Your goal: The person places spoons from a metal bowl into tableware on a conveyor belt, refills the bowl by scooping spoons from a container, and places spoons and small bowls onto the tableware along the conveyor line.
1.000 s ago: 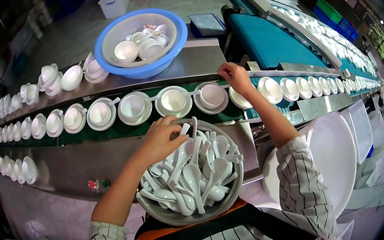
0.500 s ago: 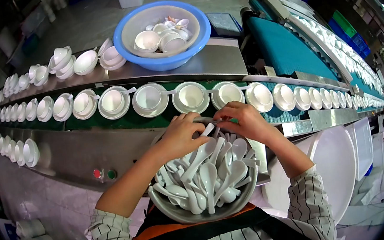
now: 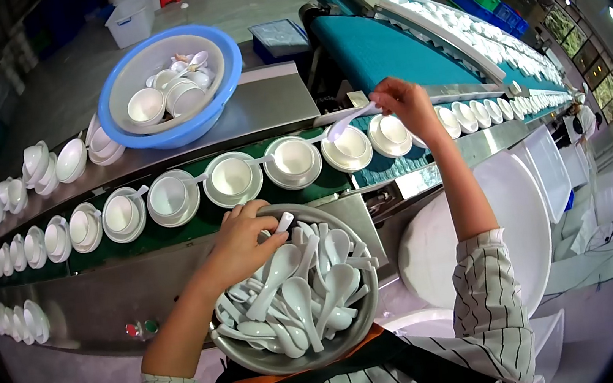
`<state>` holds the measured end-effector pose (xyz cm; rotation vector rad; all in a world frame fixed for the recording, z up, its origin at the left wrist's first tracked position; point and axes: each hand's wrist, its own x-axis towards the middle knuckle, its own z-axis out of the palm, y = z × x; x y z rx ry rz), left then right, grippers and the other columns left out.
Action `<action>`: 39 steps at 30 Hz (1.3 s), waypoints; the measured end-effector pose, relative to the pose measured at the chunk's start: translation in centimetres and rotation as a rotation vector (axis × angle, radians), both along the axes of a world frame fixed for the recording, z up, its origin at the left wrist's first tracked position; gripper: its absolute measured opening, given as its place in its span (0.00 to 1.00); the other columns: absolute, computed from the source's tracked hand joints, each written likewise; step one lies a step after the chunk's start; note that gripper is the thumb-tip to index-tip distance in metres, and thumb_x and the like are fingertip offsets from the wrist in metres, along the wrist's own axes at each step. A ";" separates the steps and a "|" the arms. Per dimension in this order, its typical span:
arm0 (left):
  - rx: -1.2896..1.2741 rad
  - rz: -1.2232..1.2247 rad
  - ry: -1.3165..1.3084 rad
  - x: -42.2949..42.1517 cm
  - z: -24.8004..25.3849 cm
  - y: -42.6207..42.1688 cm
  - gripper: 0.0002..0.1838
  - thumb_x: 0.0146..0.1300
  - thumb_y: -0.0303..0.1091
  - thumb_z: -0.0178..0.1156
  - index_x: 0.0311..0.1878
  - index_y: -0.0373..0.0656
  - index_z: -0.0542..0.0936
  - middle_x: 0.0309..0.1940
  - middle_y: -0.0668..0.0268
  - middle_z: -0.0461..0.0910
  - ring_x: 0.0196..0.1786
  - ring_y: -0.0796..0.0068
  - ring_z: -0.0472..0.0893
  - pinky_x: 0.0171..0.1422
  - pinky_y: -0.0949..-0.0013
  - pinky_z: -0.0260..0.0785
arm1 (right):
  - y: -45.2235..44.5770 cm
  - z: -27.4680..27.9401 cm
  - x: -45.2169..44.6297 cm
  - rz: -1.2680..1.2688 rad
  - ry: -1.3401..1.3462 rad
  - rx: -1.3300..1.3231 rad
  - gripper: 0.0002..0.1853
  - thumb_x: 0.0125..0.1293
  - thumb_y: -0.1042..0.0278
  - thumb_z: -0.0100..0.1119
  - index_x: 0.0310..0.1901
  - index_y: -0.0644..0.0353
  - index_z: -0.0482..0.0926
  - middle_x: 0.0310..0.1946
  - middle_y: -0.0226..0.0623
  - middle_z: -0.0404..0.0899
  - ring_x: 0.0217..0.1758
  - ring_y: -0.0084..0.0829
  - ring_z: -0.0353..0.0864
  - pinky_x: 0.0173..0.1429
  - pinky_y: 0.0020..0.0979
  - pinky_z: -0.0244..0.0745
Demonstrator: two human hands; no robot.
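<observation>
"White spoon point(image 3: 347, 120): where do we locate it, and what grips it?"

"We locate it over a cup point(image 3: 350, 142) on its saucer point(image 3: 356, 164), in the row along the green belt point(image 3: 201, 218). Our right hand point(image 3: 401, 102) pinches the handle end between thumb and fingers. Our left hand point(image 3: 240, 243) lies over the far rim of the steel basin point(image 3: 371, 294). A spoon handle point(image 3: 285, 222) shows at its thumb; we cannot tell whether the fingers close on that handle or on the rim."

"Which edges and clearances do we note?"

"The basin's far rim sits just beside the belt's near edge. Neighbouring saucers leave narrow gaps between them. To the left, the steel counter point(image 3: 97, 294) gives a wide margin along the belt."

"How is the spoon aligned?"

"Its long axis is slanted. The scoop points left and toward us; the handle runs right and away, into the fingers. On the cups farther left, spoon handles point right."

"What is hidden from us?"

"Our fingers cover the handle tip, and our right forearm blocks part of the row. Contact between scoop and cup cannot be confirmed. Upper spoons in the heap point(image 3: 297, 300) overlap those below. The row's far left end blurs into the dark border."
</observation>
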<state>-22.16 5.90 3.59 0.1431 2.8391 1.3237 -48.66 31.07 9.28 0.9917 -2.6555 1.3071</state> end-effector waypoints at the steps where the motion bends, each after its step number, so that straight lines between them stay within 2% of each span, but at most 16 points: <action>1: -0.017 -0.009 -0.008 -0.3 0.0 0.2 0.12 0.57 0.39 0.62 0.38 0.42 0.82 0.59 0.52 0.68 0.60 0.53 0.66 0.64 0.57 0.58 | 0.7 -1.0 -1.8 -0.044 0.010 0.017 0.07 0.62 0.70 0.61 0.33 0.65 0.78 0.22 0.35 0.79 0.24 0.20 0.76 0.32 0.25 0.72; 7: 0.388 0.158 0.032 -1.9 -0.9 1.3 0.09 0.60 0.34 0.60 0.35 0.38 0.81 0.48 0.58 0.76 0.52 0.61 0.73 0.55 0.66 0.66 | 2.7 -7.8 -6.6 -0.064 -0.037 0.022 0.07 0.62 0.68 0.61 0.34 0.64 0.79 0.22 0.35 0.80 0.24 0.20 0.77 0.31 0.25 0.72; 8: 0.450 0.201 0.066 -2.1 -0.9 1.6 0.08 0.61 0.32 0.59 0.35 0.37 0.81 0.46 0.59 0.76 0.50 0.63 0.74 0.54 0.68 0.68 | 3.1 -8.9 -7.0 0.004 -0.079 0.054 0.07 0.59 0.67 0.63 0.34 0.62 0.80 0.23 0.36 0.81 0.25 0.27 0.79 0.33 0.28 0.74; 9: 0.334 0.208 0.197 -2.3 -1.0 1.8 0.08 0.63 0.31 0.58 0.35 0.35 0.80 0.41 0.62 0.77 0.46 0.68 0.75 0.51 0.69 0.68 | 3.1 -9.2 -6.6 0.001 0.130 0.189 0.08 0.58 0.66 0.64 0.34 0.61 0.81 0.25 0.36 0.81 0.27 0.33 0.80 0.35 0.31 0.74; 11: 0.423 0.222 0.082 -2.5 -0.7 1.8 0.09 0.63 0.33 0.57 0.36 0.35 0.79 0.38 0.61 0.77 0.43 0.69 0.75 0.49 0.70 0.68 | 2.8 -9.6 -5.8 0.017 0.402 0.361 0.09 0.55 0.62 0.65 0.34 0.57 0.83 0.32 0.39 0.81 0.35 0.47 0.79 0.41 0.40 0.75; 12: 0.469 0.235 0.021 -2.6 -0.6 1.7 0.10 0.64 0.33 0.57 0.37 0.35 0.79 0.36 0.61 0.76 0.41 0.70 0.75 0.48 0.70 0.68 | 2.5 -9.2 -5.4 0.097 0.590 0.301 0.10 0.56 0.63 0.64 0.38 0.58 0.82 0.34 0.41 0.80 0.37 0.45 0.79 0.41 0.42 0.74; 13: 0.387 0.214 -0.003 -2.7 -0.7 1.5 0.11 0.67 0.34 0.55 0.40 0.35 0.80 0.42 0.65 0.79 0.43 0.78 0.75 0.50 0.74 0.65 | 1.5 -8.1 -4.1 0.087 0.601 0.256 0.12 0.57 0.63 0.64 0.40 0.59 0.81 0.34 0.42 0.80 0.37 0.44 0.80 0.41 0.41 0.75; 14: 0.383 0.192 0.012 -2.7 -1.1 1.4 0.12 0.67 0.35 0.54 0.40 0.35 0.80 0.40 0.65 0.78 0.43 0.77 0.75 0.51 0.74 0.65 | 0.2 -6.6 -2.3 0.071 0.611 0.215 0.13 0.58 0.63 0.63 0.42 0.60 0.80 0.34 0.43 0.80 0.36 0.42 0.80 0.41 0.40 0.75; 17: 0.298 0.096 0.044 -2.8 -1.0 1.3 0.11 0.66 0.34 0.54 0.40 0.36 0.80 0.41 0.64 0.76 0.46 0.74 0.74 0.52 0.72 0.66 | -3.9 -4.0 3.5 0.279 0.081 -0.002 0.15 0.63 0.62 0.61 0.46 0.63 0.78 0.34 0.43 0.82 0.33 0.35 0.82 0.37 0.30 0.75; 20: 0.221 0.059 0.106 -2.9 -1.6 1.1 0.10 0.64 0.34 0.55 0.39 0.37 0.81 0.44 0.62 0.74 0.49 0.68 0.73 0.54 0.68 0.67 | -6.7 -2.2 9.2 0.495 -0.393 0.088 0.12 0.64 0.63 0.60 0.43 0.62 0.80 0.31 0.37 0.81 0.32 0.26 0.80 0.37 0.28 0.73; 22: 0.225 0.110 0.198 -2.8 -1.7 1.3 0.10 0.57 0.35 0.61 0.37 0.38 0.82 0.42 0.60 0.78 0.44 0.59 0.77 0.50 0.61 0.67 | -7.8 -3.4 10.6 0.663 -0.150 0.041 0.11 0.64 0.63 0.60 0.42 0.61 0.80 0.30 0.35 0.80 0.33 0.22 0.78 0.38 0.26 0.73; 25: 0.252 0.099 0.230 -2.7 -2.5 1.2 0.10 0.56 0.36 0.62 0.37 0.40 0.83 0.43 0.60 0.78 0.44 0.57 0.76 0.50 0.60 0.67 | -8.7 -3.3 10.0 0.753 -0.294 0.012 0.10 0.63 0.65 0.61 0.42 0.61 0.80 0.30 0.35 0.81 0.34 0.22 0.78 0.40 0.26 0.73; 26: 0.261 0.096 0.264 -2.8 -2.8 1.2 0.10 0.56 0.37 0.62 0.37 0.41 0.83 0.43 0.60 0.78 0.44 0.57 0.76 0.50 0.60 0.67 | -9.4 -3.4 9.2 0.640 -0.529 -0.081 0.10 0.63 0.65 0.61 0.42 0.62 0.81 0.30 0.34 0.81 0.34 0.21 0.77 0.40 0.27 0.73; 31: 0.009 0.102 0.151 -2.4 -2.4 1.5 0.12 0.57 0.43 0.61 0.33 0.44 0.83 0.54 0.63 0.74 0.55 0.60 0.71 0.62 0.55 0.55 | -15.3 -7.8 3.9 0.548 0.031 0.091 0.08 0.59 0.67 0.62 0.36 0.62 0.82 0.27 0.40 0.82 0.32 0.34 0.83 0.38 0.32 0.75; 32: 0.008 0.096 0.175 -2.3 -2.5 1.4 0.12 0.57 0.43 0.60 0.33 0.44 0.83 0.54 0.63 0.74 0.54 0.60 0.71 0.62 0.56 0.56 | -16.4 -8.9 3.9 0.514 0.069 0.146 0.08 0.56 0.64 0.62 0.33 0.59 0.82 0.26 0.41 0.82 0.31 0.42 0.82 0.37 0.36 0.75; 39: 0.028 0.092 0.214 -2.0 -3.0 1.2 0.12 0.58 0.43 0.59 0.33 0.45 0.84 0.54 0.63 0.75 0.54 0.60 0.71 0.61 0.57 0.57 | -19.8 -11.4 4.0 0.603 0.542 0.493 0.10 0.59 0.58 0.59 0.31 0.55 0.81 0.24 0.39 0.80 0.30 0.44 0.81 0.36 0.42 0.76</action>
